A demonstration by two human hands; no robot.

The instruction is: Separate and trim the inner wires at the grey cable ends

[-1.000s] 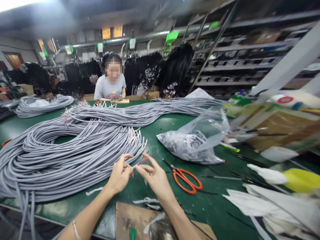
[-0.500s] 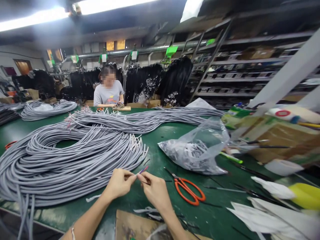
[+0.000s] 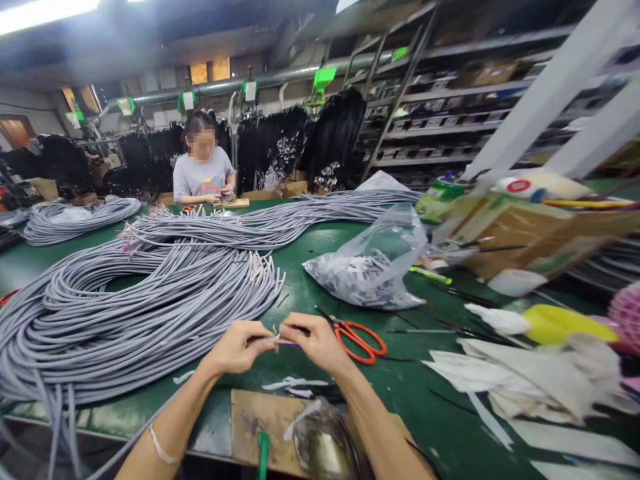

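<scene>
Your left hand and right hand meet low over the green table, fingertips drawn together from either side; between them you pinch the thin wires — a short pinkish strand shows in the gap between your thumbs; how the wire ends are arranged is too small to tell. Both hands are curled, knuckles up, wrists just above the tabletop.

Just right of your right hand lie the scissors, orange handles toward you, blades pointing away and left; they are not touched. Beyond them sits a clear bag of small pale pieces, slumped open on the table. To your left the great coil of grey cable fans out, its cut ends pointing toward your hands — near, but apart from them. A second bundle runs across the table behind it, and a third coil lies far left.

Under your forearms a wooden board rests at the table's near edge, with white scraps just beyond it; to the right lie loose white sheets and a yellow dish.

Across the table a person in a grey shirt sits with hands on a small board.
</scene>
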